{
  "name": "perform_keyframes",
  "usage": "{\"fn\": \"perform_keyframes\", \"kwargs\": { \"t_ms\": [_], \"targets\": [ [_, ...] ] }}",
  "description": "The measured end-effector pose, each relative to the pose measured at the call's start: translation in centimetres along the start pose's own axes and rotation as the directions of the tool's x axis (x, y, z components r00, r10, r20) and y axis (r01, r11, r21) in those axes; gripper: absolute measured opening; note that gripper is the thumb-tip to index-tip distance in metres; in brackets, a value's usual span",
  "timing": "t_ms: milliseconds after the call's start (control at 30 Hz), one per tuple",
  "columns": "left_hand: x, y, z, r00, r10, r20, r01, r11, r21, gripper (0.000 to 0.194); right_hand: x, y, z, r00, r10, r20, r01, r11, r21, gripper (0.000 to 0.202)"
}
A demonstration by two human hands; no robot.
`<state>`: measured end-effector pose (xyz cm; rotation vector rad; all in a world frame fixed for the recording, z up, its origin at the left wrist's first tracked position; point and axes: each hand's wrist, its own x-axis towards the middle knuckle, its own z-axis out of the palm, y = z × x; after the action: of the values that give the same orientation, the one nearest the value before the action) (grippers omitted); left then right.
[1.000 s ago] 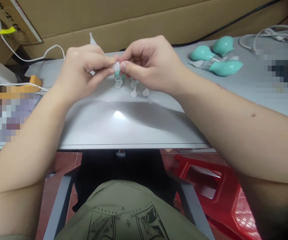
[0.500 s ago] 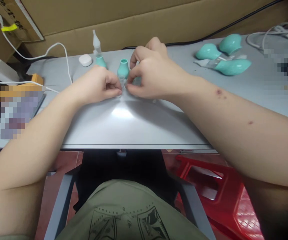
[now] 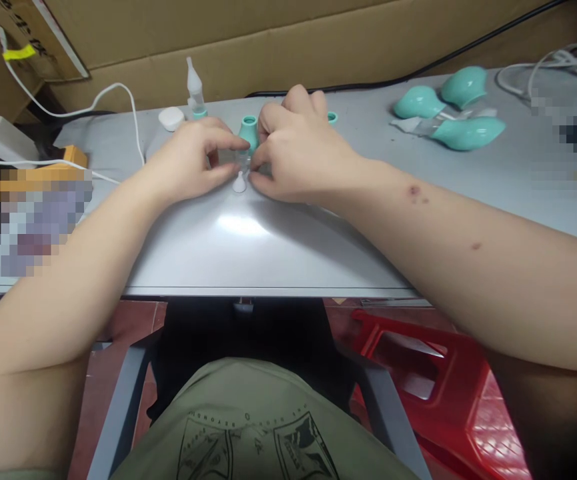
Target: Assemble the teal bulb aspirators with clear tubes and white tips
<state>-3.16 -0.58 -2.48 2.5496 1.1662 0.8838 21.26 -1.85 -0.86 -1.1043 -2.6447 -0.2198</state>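
My left hand [image 3: 203,159] has its thumb and index finger apart, the tips close beside a clear plastic piece [image 3: 244,160]. On the piece's other side is my right hand [image 3: 293,150], fingers bent and thumb and index tips closed at it; my fingers hide much of it. Just behind, a teal rubber bulb [image 3: 249,130] stands with its round opening up. A small white cone-shaped tip [image 3: 239,183] rests on the table in front. Behind my left hand stands a teal bulb with a translucent nozzle [image 3: 195,87]. Another teal rim [image 3: 332,118] shows past my right hand.
Several teal bulbs [image 3: 468,133] with clear nozzles lie at the right back of the grey table [image 3: 183,260]. A white round object [image 3: 171,119], a white cable [image 3: 135,127] and a charger [image 3: 5,141] are at left. Cardboard [image 3: 168,40] borders the back; a red stool [image 3: 433,393] stands below.
My left hand has come off the small white tip and lifted slightly, its index finger extending toward the teal bulb. My right hand has shifted a little left, uncovering the teal rim behind it.
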Motion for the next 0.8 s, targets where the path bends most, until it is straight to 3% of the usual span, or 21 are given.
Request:
{"fn": "perform_keyframes", "kwargs": {
  "t_ms": [167, 367, 467, 633, 733, 800],
  "targets": [
    [0.3, 0.0, 0.5, 0.998, -0.057, 0.024, 0.057, 0.998, -0.012, 0.034, 0.1, -0.3, -0.3, 1.000, 0.005, 0.025, -0.005, 1.000, 0.024, 0.034],
    [0.6, -0.1, 1.2, 0.994, -0.100, -0.035, 0.096, 0.992, -0.083, 0.025, 0.1, -0.2, -0.6, 0.999, 0.039, 0.024, -0.040, 0.998, 0.045, 0.026],
    [0.6, 0.3, 0.7, 0.992, -0.095, -0.080, 0.087, 0.991, -0.102, 0.026, -0.1, 0.4, -0.7, 0.999, 0.030, -0.041, -0.024, 0.990, 0.142, 0.022],
    [0.1, 0.9, -1.1, 0.987, -0.093, -0.133, 0.057, 0.965, -0.254, 0.045, -0.4, 1.1, -1.5, 0.986, 0.072, -0.152, -0.020, 0.949, 0.315, 0.015],
    [0.1, 0.5, -1.2, 0.983, -0.123, -0.133, 0.067, 0.930, -0.363, 0.052, -0.4, 1.3, -1.5, 0.963, 0.099, -0.249, 0.033, 0.878, 0.478, 0.011],
    [0.3, 0.0, -0.8, 0.967, -0.157, -0.200, 0.064, 0.911, -0.409, 0.060, -0.4, 1.5, -1.1, 0.943, 0.123, -0.310, 0.095, 0.794, 0.600, 0.010]
  ]
}}
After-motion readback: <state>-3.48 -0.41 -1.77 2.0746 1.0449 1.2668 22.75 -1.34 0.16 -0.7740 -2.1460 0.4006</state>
